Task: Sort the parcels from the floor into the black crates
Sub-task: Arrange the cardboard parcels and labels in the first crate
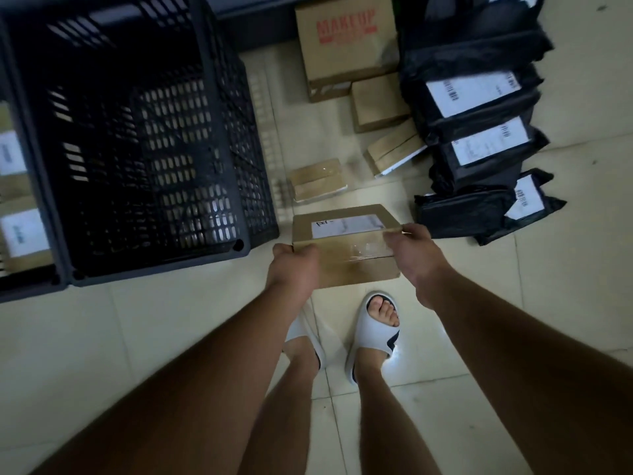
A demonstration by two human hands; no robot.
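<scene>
At far left a crate (20,200) holding labelled boxes is cut off by the frame edge, its label print blurred; beside it stands the black crate (137,138). The left hand (294,265) and right hand (416,255), arms extended, each grip one end of the cardboard parcel (346,245) above the floor (102,337); its white label's handwriting is illegible. Far right, a box (346,46) reads "MAKEUP" beside black mailer bags (479,132) whose barcoded labels are unreadable.
</scene>
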